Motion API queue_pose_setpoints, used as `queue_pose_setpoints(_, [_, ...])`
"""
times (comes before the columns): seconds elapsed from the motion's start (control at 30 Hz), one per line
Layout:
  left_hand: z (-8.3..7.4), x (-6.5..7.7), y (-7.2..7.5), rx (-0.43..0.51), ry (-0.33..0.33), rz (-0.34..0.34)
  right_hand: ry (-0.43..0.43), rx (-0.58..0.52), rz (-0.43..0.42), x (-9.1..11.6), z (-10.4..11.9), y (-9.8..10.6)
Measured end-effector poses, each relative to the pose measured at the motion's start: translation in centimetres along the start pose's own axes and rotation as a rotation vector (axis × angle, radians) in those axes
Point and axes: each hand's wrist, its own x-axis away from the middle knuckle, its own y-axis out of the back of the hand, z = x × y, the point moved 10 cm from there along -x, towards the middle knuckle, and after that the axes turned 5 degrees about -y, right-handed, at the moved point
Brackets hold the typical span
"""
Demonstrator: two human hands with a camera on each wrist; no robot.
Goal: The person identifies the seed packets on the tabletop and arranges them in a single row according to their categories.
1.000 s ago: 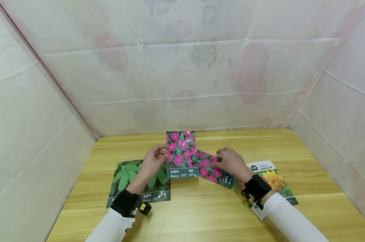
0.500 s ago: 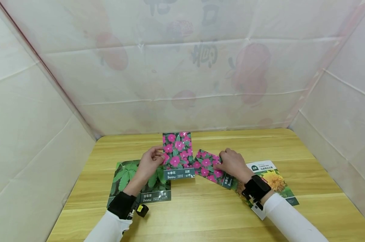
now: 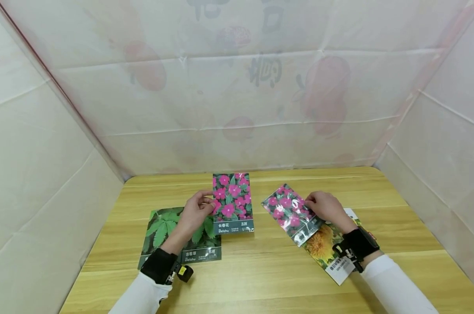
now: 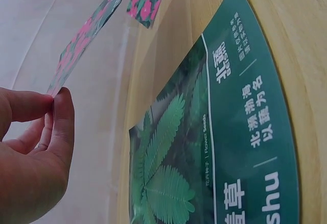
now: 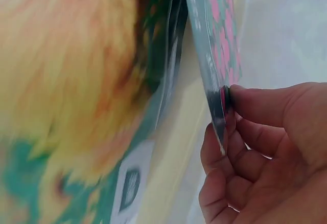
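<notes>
Between thumb and fingers, my left hand pinches the left edge of a seed packet with pink flowers. The left wrist view shows this pink-flower packet raised off the table. My right hand pinches the right edge of a second pink-flower seed packet, which is turned at a slant. In the right wrist view its dark label end hangs between the thumb and the curled fingers of the hand. Each packet's far side is hidden.
Under my left forearm lie overlapping green-leaf seed packets. Yellow-flower packets lie fanned beneath my right wrist, partly covered. The wooden table meets a pale printed fabric wall at the back, with fabric walls on both sides.
The right hand has moved right, drawing its pink-flower packet away from the other and lifting and turning it. The left hand's packet shifted slightly left, and a gap now separates the two.
</notes>
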Motion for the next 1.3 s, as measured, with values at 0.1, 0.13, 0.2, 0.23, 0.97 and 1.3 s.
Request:
queue_pose_setpoints(0.1, [0.0, 0.0, -0.1, 0.004, 0.002, 0.002, -0.022, 0.004, -0.002, 0.2, -1.6, 0.6])
queue_pose_setpoints(0.13, [0.0, 0.0, -0.2, 0.003, 0.001, 0.004, -0.029, 0.006, 0.002, 0.3, -2.2, 0.7])
queue_pose_setpoints(0.2, [0.1, 0.0, -0.3, 0.006, 0.001, 0.007, -0.040, 0.013, 0.006, 0.3, -3.2, 0.8])
queue_pose_setpoints(0.23, [0.1, 0.0, -0.4, 0.006, -0.001, 0.009, -0.048, 0.019, 0.007, 0.4, -3.6, 0.9])
queue_pose_setpoints(0.97, [0.5, 0.6, -2.2, -0.009, -0.029, 0.043, 0.174, -0.063, -0.178, 0.5, 7.1, -1.5])
queue_pose_setpoints(1.3, [0.8, 0.7, -3.4, -0.004, -0.043, 0.089, 0.100, -0.327, -0.034, -0.6, 8.9, -5.1])
